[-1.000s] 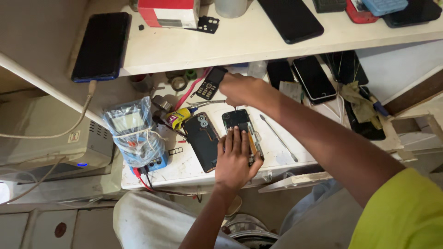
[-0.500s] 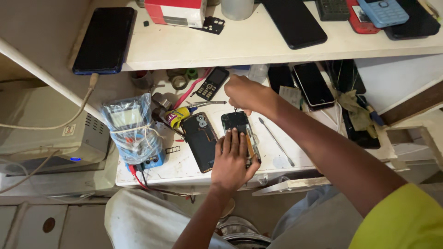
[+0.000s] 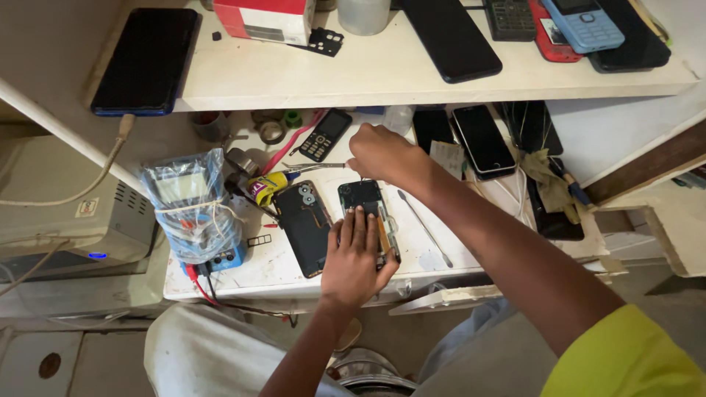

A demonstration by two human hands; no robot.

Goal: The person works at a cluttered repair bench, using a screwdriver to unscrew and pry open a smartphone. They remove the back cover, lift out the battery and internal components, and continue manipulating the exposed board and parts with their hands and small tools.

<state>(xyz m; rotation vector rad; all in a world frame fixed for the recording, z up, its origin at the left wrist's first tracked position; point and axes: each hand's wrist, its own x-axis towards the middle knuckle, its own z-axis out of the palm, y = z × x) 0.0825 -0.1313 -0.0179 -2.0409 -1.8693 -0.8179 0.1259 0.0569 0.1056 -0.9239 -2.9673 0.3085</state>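
An opened smartphone [image 3: 362, 197] with its insides showing lies on the white worktop [image 3: 272, 261]. My left hand [image 3: 357, 254] presses flat on its lower half, fingers spread. My right hand [image 3: 382, 156] hovers just above the phone's top end, fingers curled around a thin metal tool [image 3: 312, 167] that points left. Whether the tool touches anything is unclear. The phone's black back cover [image 3: 309, 226] rests right beside it on the left.
A multimeter wrapped in plastic [image 3: 193, 209] stands at the left. A yellow glue tube [image 3: 266, 187], a small keypad phone [image 3: 324, 135], a metal pry tool [image 3: 425, 228] and several dark phones [image 3: 482, 137] lie around. The upper shelf [image 3: 353, 77] holds more phones and a red box [image 3: 266, 18].
My right hand has shifted slightly right and down toward the opened phone's top. My left hand stays pressed on the phone. The camera view has drifted a little.
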